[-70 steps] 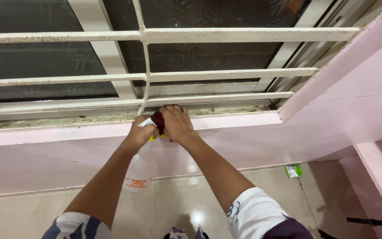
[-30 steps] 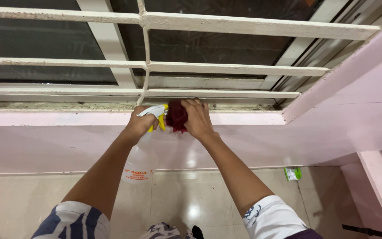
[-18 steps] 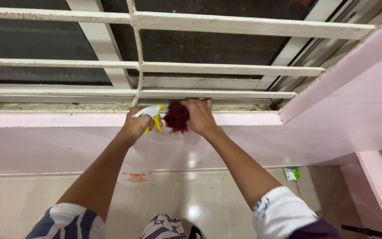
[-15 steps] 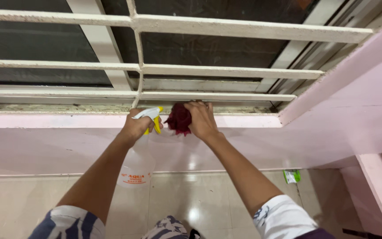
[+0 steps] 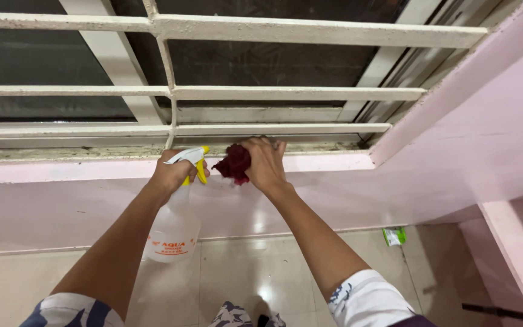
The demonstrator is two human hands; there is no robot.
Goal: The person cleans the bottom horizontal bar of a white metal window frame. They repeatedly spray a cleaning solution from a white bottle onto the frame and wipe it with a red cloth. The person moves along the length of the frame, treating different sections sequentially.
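A person's right hand (image 5: pixel 266 165) presses a bunched maroon cloth (image 5: pixel 233 163) to the pink window sill (image 5: pixel 328 162), just right of the spray bottle (image 5: pixel 174 212) gripped in the left hand (image 5: pixel 169 174).

Home interior: barred window (image 5: pixel 286 94), pink sill (image 5: pixel 310 162), tiled floor (image 5: pixel 261 266)

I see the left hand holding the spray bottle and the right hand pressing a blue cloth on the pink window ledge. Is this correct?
Not fully. The head view shows the cloth is dark red, not blue. The rest is right: the left hand holds the spray bottle, and the right hand presses the cloth on the pink window ledge.
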